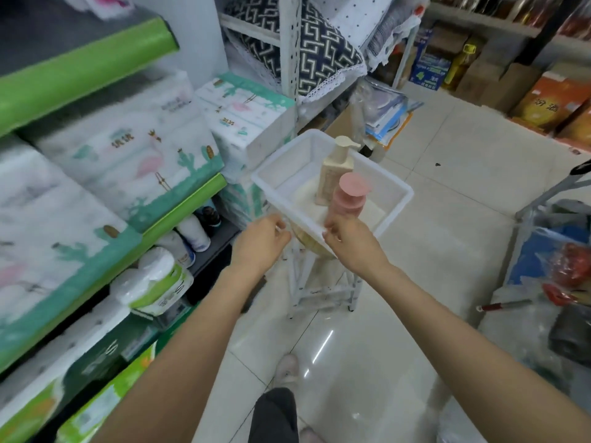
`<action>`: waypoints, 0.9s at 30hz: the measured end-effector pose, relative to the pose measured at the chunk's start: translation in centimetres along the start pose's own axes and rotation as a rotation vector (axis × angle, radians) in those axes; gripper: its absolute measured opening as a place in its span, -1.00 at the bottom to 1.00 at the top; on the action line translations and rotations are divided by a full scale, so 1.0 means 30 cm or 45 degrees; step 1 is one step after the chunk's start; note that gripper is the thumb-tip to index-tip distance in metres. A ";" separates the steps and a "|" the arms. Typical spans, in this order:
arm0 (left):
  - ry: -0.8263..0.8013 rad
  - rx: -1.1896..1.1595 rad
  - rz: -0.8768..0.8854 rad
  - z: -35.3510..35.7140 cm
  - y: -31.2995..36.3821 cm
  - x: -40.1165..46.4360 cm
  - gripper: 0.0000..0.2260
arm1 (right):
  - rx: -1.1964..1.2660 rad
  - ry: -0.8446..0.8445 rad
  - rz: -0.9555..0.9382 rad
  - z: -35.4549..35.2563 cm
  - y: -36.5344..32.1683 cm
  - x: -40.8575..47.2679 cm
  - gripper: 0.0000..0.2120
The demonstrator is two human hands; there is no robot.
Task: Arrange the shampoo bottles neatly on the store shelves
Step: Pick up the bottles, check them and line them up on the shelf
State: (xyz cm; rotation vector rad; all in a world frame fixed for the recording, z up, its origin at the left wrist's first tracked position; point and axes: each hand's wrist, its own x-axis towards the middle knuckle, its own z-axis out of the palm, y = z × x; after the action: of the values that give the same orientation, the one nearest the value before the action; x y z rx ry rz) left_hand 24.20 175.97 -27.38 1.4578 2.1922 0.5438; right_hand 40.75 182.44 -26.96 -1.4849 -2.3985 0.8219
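Both hands' grip [262,241] [348,238] on bin rim [307,219]; bottles [347,196] just beyond.

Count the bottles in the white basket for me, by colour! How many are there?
Cream pump bottle: 1
Pink bottle: 1
Total in the white basket: 2

I saw a white stand [323,282] on the tiled floor [447,187], carrying a white bin [396,199] at twelve o'clock.
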 end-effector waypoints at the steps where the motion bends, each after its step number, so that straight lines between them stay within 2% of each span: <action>1: 0.035 0.035 -0.011 -0.026 -0.019 -0.054 -0.76 | -0.064 -0.040 -0.051 0.003 -0.034 -0.030 -0.71; 7: 0.186 0.106 -0.170 -0.209 -0.191 -0.480 -0.74 | -0.235 -0.314 -0.433 0.085 -0.315 -0.249 -0.74; 11: 0.244 0.148 -0.378 -0.312 -0.347 -0.784 -0.75 | -0.319 -0.478 -0.639 0.201 -0.554 -0.393 -0.76; 15: 0.359 0.053 -0.617 -0.390 -0.525 -1.094 -0.77 | -0.388 -0.545 -0.839 0.355 -0.796 -0.571 -0.78; 19: 0.473 0.036 -0.730 -0.454 -0.701 -1.429 -0.76 | -0.412 -0.579 -0.995 0.519 -1.020 -0.796 -0.77; 27: 0.581 0.068 -0.939 -0.634 -1.051 -2.079 -0.77 | -0.372 -0.666 -1.117 0.846 -1.450 -1.287 -0.79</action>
State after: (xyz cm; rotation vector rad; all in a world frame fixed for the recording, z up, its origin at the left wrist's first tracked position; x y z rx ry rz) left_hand 11.01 105.15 -19.84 0.4703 2.8763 0.5809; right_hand 14.70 125.09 -19.35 -0.1264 -3.2032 0.6901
